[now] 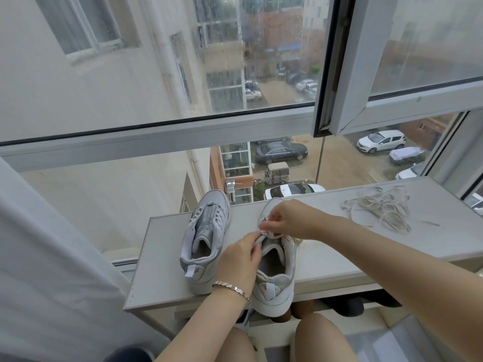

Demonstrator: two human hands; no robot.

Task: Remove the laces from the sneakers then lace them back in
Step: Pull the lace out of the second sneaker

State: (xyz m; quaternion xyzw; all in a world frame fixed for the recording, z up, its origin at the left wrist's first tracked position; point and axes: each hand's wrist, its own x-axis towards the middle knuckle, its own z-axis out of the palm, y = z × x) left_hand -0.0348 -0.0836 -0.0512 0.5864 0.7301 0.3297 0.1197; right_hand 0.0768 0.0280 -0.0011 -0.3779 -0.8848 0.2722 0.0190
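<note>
Right sneaker (274, 273): white, stands upright on the table (326, 246) at its near edge, heel toward the person and overhanging the edge slightly, toe toward the window.
Left sneaker (205, 244): white, upright on the same table, just beside the right sneaker and apart from it, toe angled toward the glass.
Left hand (240, 261): clenched around the top of the right sneaker's tongue, fingers curled over its edge.
Right hand (285, 218): above the eyelet rows of the right sneaker, thumb and fingertips pinching a small white piece there; whether this is a lace end or the tongue edge cannot be told.
Loose laces (379, 209): pale tangle lying on the table, far right, well apart from both sneakers and both hands.
Bracelet (232, 288): silver-coloured links on the left wrist.
Lacing of left sneaker: cannot be told.
Surroundings: glass streaked with rain; parked cars below; a white curtain (52, 257) at the left.
</note>
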